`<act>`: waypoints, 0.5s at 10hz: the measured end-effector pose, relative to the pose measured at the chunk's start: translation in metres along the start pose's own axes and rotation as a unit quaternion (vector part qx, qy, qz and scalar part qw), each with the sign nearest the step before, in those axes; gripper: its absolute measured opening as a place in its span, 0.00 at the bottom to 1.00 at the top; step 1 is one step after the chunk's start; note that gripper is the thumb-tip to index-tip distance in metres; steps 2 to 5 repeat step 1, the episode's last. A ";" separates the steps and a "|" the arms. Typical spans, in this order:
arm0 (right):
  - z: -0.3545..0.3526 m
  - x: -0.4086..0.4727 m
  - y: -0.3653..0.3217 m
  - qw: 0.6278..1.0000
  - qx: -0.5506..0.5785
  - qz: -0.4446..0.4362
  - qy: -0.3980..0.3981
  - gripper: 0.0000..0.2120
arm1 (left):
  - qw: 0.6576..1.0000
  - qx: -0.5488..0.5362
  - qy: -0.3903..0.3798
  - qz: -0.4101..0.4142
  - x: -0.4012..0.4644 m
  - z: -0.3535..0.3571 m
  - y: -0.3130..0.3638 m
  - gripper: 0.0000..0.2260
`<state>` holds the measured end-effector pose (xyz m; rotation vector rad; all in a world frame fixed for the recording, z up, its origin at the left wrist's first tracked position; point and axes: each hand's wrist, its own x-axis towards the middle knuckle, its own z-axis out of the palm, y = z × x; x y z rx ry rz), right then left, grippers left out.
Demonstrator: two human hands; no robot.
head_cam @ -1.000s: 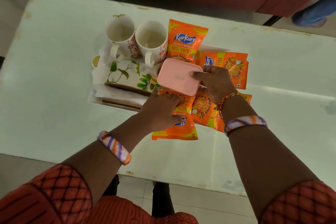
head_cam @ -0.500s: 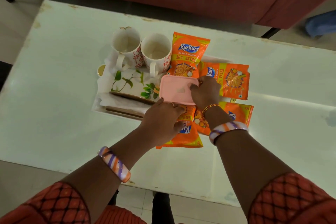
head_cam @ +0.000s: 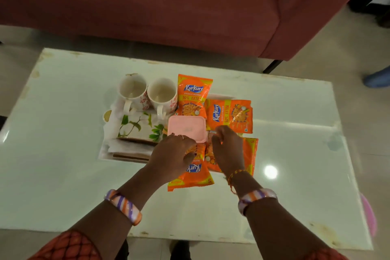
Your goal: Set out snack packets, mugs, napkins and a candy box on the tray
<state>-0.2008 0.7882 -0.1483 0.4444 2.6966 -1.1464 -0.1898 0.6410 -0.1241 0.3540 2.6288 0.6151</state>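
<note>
The pink box [head_cam: 186, 128] is touched at its near edge by the fingers of the left hand [head_cam: 173, 155], laid flat and spread rather than closed round it, while the right hand [head_cam: 226, 150] is curled loosely just beside the box's near right corner, and whether anything is pinched there cannot be told. Under and between both hands two orange packets [head_cam: 193, 172] are spread, two more [head_cam: 230, 115] lie beyond the box, and two mugs [head_cam: 147, 95] and folded napkins [head_cam: 135, 129] are set to the left on the tray [head_cam: 103, 152].
</note>
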 end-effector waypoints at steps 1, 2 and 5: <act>-0.009 -0.034 0.004 1.000 -0.014 -0.015 -0.018 0.08 | 1.000 -0.002 -0.003 -0.008 -0.007 -0.003 0.005 0.17; -0.009 -0.034 0.004 1.000 -0.014 -0.015 -0.018 0.08 | 1.000 -0.002 -0.003 -0.008 -0.007 -0.003 0.005 0.17; -0.009 -0.034 0.004 1.000 -0.014 -0.015 -0.018 0.08 | 1.000 -0.002 -0.003 -0.008 -0.007 -0.003 0.005 0.17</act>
